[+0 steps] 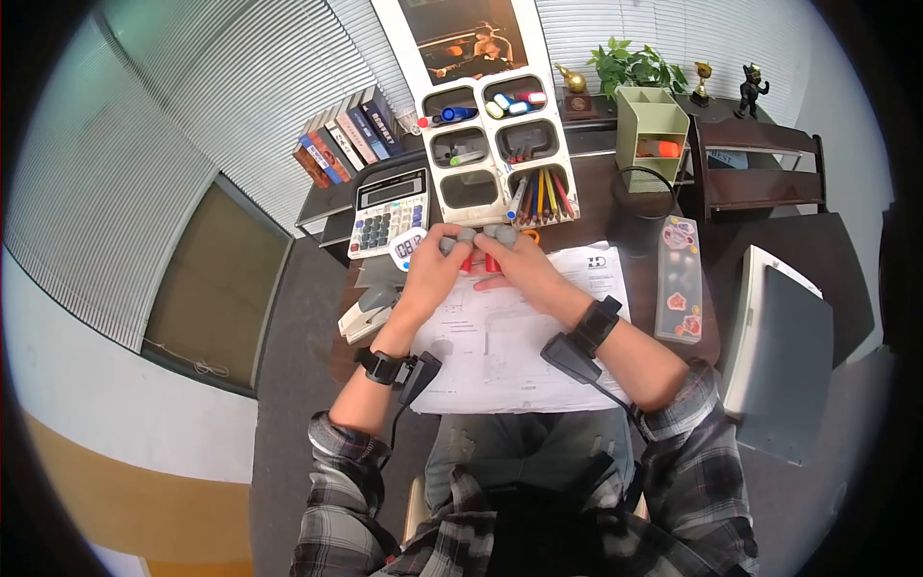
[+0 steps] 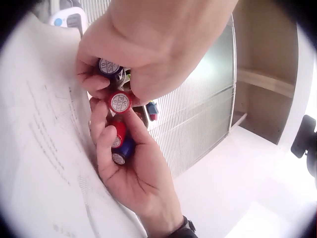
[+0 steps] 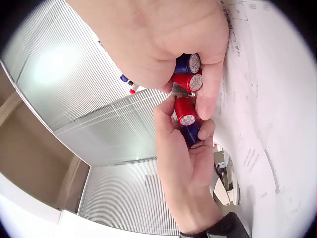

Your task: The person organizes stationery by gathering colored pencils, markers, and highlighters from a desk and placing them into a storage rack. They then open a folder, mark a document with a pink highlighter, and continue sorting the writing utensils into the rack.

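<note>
Above the papers in the head view, the left hand (image 1: 430,279) and right hand (image 1: 535,277) meet, fingers curled round short cylinders with grey tops. The left wrist view shows the left hand gripping a blue cylinder (image 2: 109,66) and a red cylinder (image 2: 120,102), their round ends labelled. Just beside these, the right hand holds another red cylinder (image 3: 188,81) and a blue cylinder (image 3: 187,64) in the right wrist view. The two red ones lie side by side between the hands. Fingers hide parts of all the cylinders.
Printed papers (image 1: 519,365) lie under the hands. Around them are a calculator (image 1: 389,213), a small digital clock (image 1: 408,250), a stapler (image 1: 366,315), a compartment organizer (image 1: 487,219) with pens and pencils, and a long sticker-covered case (image 1: 679,279). Farther back stand books (image 1: 348,135) and a green holder (image 1: 654,125).
</note>
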Demonstrator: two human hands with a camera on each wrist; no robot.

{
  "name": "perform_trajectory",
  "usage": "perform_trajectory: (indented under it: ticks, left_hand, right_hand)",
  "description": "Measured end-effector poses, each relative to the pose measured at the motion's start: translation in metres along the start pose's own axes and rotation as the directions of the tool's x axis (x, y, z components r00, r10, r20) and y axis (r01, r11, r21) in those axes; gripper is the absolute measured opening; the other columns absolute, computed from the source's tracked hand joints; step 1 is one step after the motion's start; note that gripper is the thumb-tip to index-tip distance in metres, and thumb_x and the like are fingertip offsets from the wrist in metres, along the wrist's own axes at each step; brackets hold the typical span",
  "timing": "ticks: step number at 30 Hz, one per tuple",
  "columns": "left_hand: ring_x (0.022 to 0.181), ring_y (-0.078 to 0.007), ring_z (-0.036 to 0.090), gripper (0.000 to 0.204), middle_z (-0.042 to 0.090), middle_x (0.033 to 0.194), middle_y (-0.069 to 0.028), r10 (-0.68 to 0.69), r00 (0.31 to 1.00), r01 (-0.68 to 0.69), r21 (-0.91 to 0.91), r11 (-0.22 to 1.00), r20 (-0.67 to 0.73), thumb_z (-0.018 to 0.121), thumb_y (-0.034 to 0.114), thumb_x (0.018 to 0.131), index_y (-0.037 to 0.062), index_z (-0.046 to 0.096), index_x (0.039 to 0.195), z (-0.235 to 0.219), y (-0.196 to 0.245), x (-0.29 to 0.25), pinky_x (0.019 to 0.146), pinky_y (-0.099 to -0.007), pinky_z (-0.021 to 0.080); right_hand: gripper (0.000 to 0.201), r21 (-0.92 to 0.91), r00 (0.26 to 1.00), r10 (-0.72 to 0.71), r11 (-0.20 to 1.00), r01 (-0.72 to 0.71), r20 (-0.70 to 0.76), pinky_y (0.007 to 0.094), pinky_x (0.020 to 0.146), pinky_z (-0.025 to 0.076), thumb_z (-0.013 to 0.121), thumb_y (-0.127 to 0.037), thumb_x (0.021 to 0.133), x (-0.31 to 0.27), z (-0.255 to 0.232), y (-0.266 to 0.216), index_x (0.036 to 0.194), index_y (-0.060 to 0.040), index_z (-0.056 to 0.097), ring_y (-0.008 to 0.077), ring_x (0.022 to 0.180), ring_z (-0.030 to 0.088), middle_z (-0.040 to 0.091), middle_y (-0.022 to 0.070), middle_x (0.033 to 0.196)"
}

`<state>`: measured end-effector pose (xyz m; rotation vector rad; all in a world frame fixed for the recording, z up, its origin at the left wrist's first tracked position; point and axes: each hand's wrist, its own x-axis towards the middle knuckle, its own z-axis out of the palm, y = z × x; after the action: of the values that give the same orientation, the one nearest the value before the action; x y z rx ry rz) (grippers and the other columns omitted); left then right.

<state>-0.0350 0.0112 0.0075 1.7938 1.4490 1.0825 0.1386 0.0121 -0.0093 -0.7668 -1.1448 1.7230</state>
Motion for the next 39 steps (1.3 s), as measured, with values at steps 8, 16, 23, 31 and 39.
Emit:
perform_trajectory:
  ticks: [8, 16, 23, 31, 39]
  left_hand:
    - [0.067, -0.0102, 0.062, 0.04, 0.063, 0.079, -0.0031, -0.203, 0.979, 0.203, -0.346, 0.916, 0.038, 0.063, 0.023, 0.092, -0.0003, 0.051, 0.121, -0.007, 0.026, 0.037, 0.052, -0.0225, 0.042]
    - [0.056, -0.0195, 0.069, 0.032, 0.067, 0.068, -0.0133, 0.187, 0.971, -0.132, 0.311, 0.941, -0.152, 0.071, 0.021, 0.087, -0.0021, 0.057, 0.103, 0.023, 0.016, 0.068, 0.054, -0.0329, 0.053]
    - [0.054, -0.0227, 0.069, 0.027, 0.067, 0.063, -0.0156, 0.266, 0.953, -0.181, 0.43, 0.885, -0.147, 0.072, 0.023, 0.088, -0.0017, 0.062, 0.091, 0.027, -0.001, 0.081, 0.055, -0.0339, 0.054]
    - [0.062, -0.016, 0.07, 0.035, 0.071, 0.073, -0.0106, 0.05, 0.997, -0.039, 0.183, 0.982, -0.056, 0.07, 0.032, 0.09, -0.0023, 0.066, 0.099, 0.024, 0.021, 0.073, 0.059, -0.0287, 0.054]
    - [0.079, -0.0118, 0.064, 0.045, 0.069, 0.094, -0.0072, -0.097, 0.989, 0.122, -0.253, 0.96, 0.108, 0.073, 0.026, 0.088, -0.0062, 0.061, 0.116, 0.016, 0.004, 0.079, 0.065, -0.0257, 0.049]
  right_hand:
    - [0.036, -0.008, 0.999, 0.044, 0.999, -0.044, -0.005, 0.034, 0.069, 0.062, 0.059, -0.025, 0.099, -0.003, 0.003, -0.004, 0.117, 0.006, 0.057, 0.0216, 0.083, 0.07, 0.066, 0.0142, 0.097]
    - [0.032, -0.052, 0.997, 0.069, 0.996, -0.068, 0.021, 0.0338, 0.065, 0.061, 0.059, -0.022, 0.098, -0.002, 0.003, -0.004, 0.115, 0.0052, 0.056, 0.0212, 0.075, 0.069, 0.066, 0.0133, 0.089]
    - [0.032, -0.039, 0.999, 0.047, 0.998, -0.046, 0.015, 0.0336, 0.063, 0.061, 0.058, -0.021, 0.099, -0.004, 0.004, -0.005, 0.116, 0.0055, 0.055, 0.0206, 0.073, 0.069, 0.066, 0.0132, 0.089]
    - [0.03, -0.015, 0.997, 0.056, 0.998, -0.056, -0.056, 0.0335, 0.061, 0.061, 0.059, -0.02, 0.098, -0.001, 0.002, -0.002, 0.114, 0.0055, 0.055, 0.02, 0.071, 0.068, 0.066, 0.0123, 0.086]
    - [0.033, -0.031, 0.995, 0.068, 0.997, -0.071, -0.075, 0.0336, 0.061, 0.061, 0.06, -0.021, 0.097, 0.0, 0.003, -0.002, 0.111, 0.0079, 0.055, 0.0208, 0.071, 0.068, 0.066, 0.0134, 0.086]
